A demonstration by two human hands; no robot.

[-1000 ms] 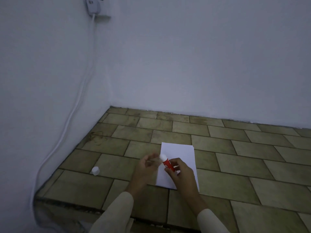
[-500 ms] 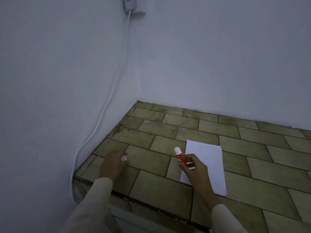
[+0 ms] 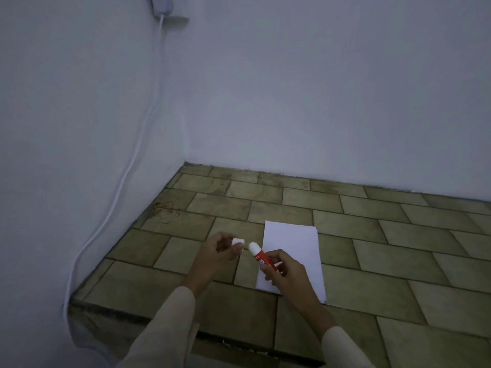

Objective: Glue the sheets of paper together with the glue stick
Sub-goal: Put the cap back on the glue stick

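White sheets of paper [image 3: 292,245] lie stacked on the tiled surface, their edges nearly aligned. My right hand [image 3: 288,274] holds a red glue stick [image 3: 261,257] above the paper's left edge, its white tip pointing up and left. My left hand [image 3: 219,252] pinches the small white cap [image 3: 237,241] between thumb and fingers, a short gap away from the glue stick's tip. Both sleeves are cream coloured.
The tiled surface [image 3: 372,248] meets white walls at the back and left. A white cable [image 3: 138,144] hangs from a wall socket [image 3: 160,5] down the left wall. The surface's front edge [image 3: 132,314] runs below my arms.
My left hand picked up the white cap from the left of the surface and brought it up next to the glue stick's tip. My right hand stayed holding the stick.
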